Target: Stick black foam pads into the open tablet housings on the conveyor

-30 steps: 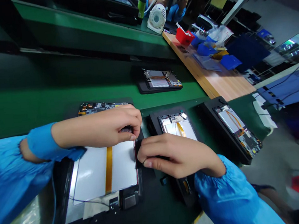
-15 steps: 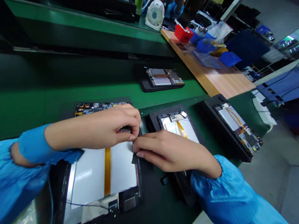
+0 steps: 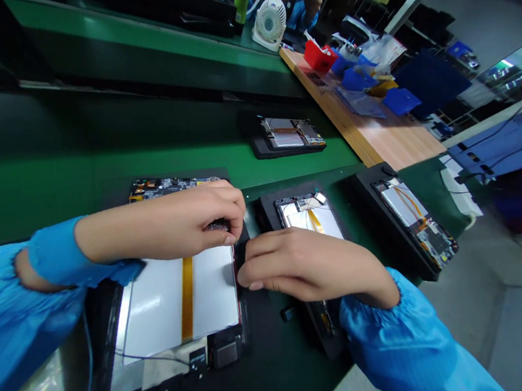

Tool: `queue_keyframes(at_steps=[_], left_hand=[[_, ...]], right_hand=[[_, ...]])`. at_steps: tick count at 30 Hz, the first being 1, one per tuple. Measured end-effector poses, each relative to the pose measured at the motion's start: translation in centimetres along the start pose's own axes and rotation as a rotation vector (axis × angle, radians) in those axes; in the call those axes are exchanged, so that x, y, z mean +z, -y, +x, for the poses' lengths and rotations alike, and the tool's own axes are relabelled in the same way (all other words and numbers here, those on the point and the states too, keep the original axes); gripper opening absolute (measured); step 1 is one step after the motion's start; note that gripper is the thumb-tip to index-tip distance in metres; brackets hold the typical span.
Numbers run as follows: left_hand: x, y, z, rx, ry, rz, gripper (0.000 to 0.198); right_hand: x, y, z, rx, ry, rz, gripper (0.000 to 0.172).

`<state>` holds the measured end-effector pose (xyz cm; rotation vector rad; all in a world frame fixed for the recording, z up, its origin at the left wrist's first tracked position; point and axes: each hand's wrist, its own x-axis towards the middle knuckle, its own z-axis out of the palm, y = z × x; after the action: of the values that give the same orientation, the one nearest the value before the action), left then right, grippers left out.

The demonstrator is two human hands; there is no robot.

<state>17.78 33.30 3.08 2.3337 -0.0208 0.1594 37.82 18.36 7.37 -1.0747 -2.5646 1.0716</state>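
Observation:
An opened tablet lies in a black tray in front of me, showing a silver battery, an orange flex strip and a circuit board at its far end. My left hand rests over the battery's far edge, fingers curled and pinching a small dark part near the right rim. My right hand is closed, fingertips pressing a small black strip against the tablet's right edge. Both sleeves are blue.
Two more opened tablets sit in black trays to the right, another tablet farther back on the green belt. A wooden bench holds blue and red bins. A white fan and another person's hands are at the back.
My right hand shifted slightly along the tablet's right edge, first toward the battery, then back. The left hand stayed in place. The view drifted a little.

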Motion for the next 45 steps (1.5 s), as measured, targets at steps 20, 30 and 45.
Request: queue_keyframes(at_steps=[20,30,45], left_hand=[[0.1,0.1,0.0,0.027,-0.016,0.002,0.015],[0.1,-0.2,-0.1,-0.012,0.021,-0.002,0.018],[0.3,0.1,-0.2,-0.013,0.019,-0.033,0.016]], right_hand=[[1.2,-0.1,1.2,0.066,-0.125,-0.202,0.028],[1.7,0.4,1.7,0.166,-0.182,-0.144,0.009],[2.5,-0.2,2.3,0.369,-0.477,0.235,0.017]])
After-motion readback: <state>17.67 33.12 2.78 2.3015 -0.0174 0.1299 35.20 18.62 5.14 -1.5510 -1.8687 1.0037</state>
